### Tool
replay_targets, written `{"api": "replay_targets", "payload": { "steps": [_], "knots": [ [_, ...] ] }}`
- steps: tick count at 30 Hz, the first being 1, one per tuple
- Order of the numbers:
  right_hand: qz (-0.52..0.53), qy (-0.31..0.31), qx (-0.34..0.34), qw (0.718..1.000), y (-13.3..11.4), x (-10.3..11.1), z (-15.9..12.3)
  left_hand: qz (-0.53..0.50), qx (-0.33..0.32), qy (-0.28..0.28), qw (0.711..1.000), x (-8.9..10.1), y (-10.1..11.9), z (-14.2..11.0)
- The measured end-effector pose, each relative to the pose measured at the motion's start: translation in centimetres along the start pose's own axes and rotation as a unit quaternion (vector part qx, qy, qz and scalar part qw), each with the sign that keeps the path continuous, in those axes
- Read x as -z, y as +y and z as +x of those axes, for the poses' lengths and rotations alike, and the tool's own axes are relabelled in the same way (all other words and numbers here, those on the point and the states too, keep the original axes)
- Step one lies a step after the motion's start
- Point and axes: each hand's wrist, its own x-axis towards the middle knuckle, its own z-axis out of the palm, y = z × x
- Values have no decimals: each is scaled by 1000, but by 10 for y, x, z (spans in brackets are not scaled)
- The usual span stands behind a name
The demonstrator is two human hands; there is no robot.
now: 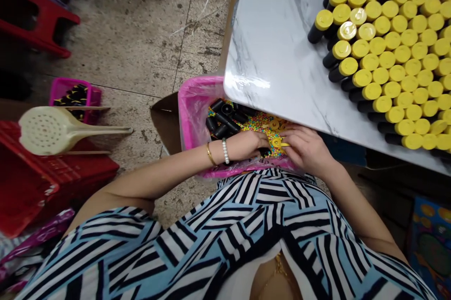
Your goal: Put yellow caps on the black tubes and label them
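Note:
A pink basin (pixel 186 116), lined with clear plastic, holds small coloured beads (pixel 259 121), several black tubes (pixel 225 121) and some yellow caps (pixel 273 125). Inside it, my left hand (pixel 244 146), with bracelets at the wrist, curls its fingers around a black tube (pixel 265 151), of which only a small part shows. Opposite, my right hand (pixel 312 152) pinches a yellow cap (pixel 278 142) between thumb and fingers, just above the beads and close to the left fingertips. The fingers partly hide both pieces.
A white marble-patterned table (pixel 278 46) overhangs the basin; many yellow-capped black tubes (pixel 394 74) stand packed on its right side. To the left are a pale strainer ladle (pixel 52 130) over a red bin (pixel 81 168), a small pink basket (pixel 54 90) and a red stool (pixel 45 22).

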Motion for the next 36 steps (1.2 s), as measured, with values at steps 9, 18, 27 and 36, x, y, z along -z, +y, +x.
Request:
{"api": "replay_targets", "payload": {
  "steps": [9, 18, 27, 36],
  "knots": [
    [94, 63, -54, 992, -3, -4, -15, -171, 32, 18, 985, 22, -12, -22],
    [196, 48, -93, 975, -33, 34, -5, -52, -74, 194, 977, 41, 19, -24],
    [240, 48, -123, 962, -31, 24, -14, -37, -37, 111, 992, 22, -7, -34],
    [593, 58, -210, 775, -34, 30, -11, -203, -71, 205, 955, 43, 23, -32]
  ]
}}
